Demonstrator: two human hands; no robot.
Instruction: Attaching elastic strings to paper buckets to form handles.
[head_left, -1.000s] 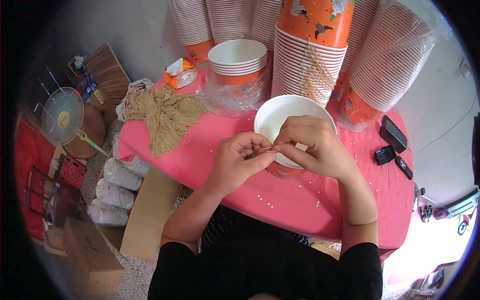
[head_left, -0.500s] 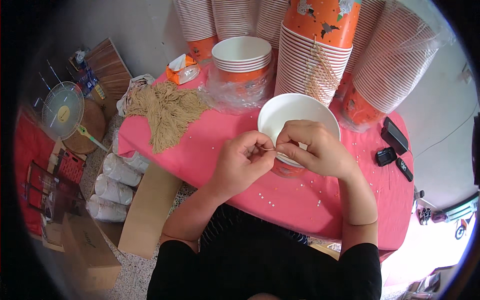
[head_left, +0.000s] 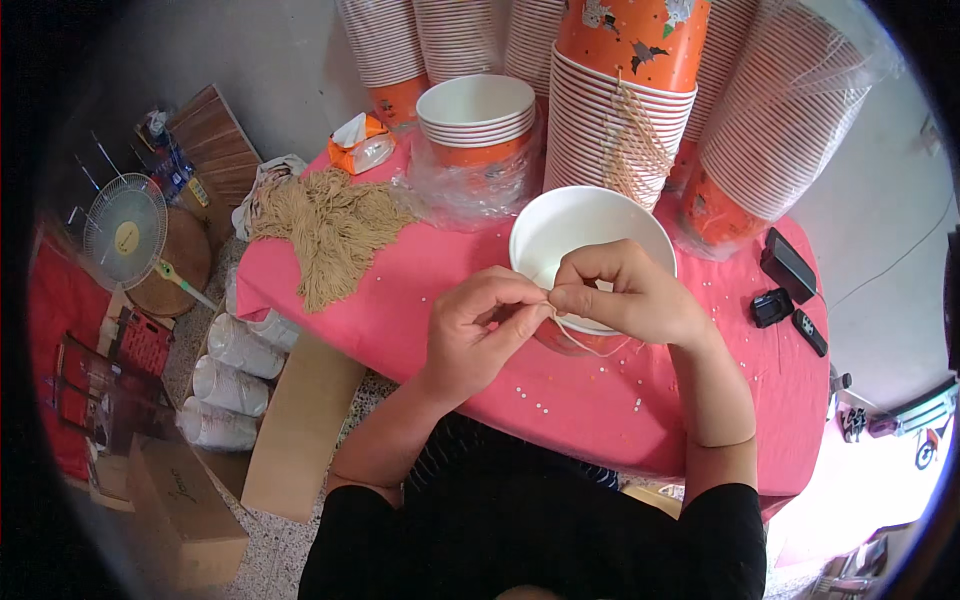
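Note:
A paper bucket (head_left: 590, 215), white inside and orange outside, stands in front of me near the table's edge. Above its near rim, my left hand (head_left: 480, 325) and my right hand (head_left: 632, 290) meet fingertip to fingertip. Both pinch a thin tan string (head_left: 598, 353), and a loop of it hangs down over the bucket's front. Where the string is held, the fingers hide whether it is knotted. Left of the bucket lies a spread bundle of tan strings (head_left: 335, 235) on the pink tablecloth (head_left: 450, 385).
Behind the bucket rises a tall nested stack of orange buckets (head_left: 610, 125) with strings hanging on it. A shorter stack (head_left: 475, 125) sits in plastic wrap. A black box (head_left: 788, 268) and a small remote (head_left: 810, 333) lie right. An orange packet (head_left: 360, 145) lies back left.
The string's loop now hangs in view below my fingertips, over the bucket's front. My left fingers have shifted slightly and the pinch has drawn closer together. The whole view has moved a little.

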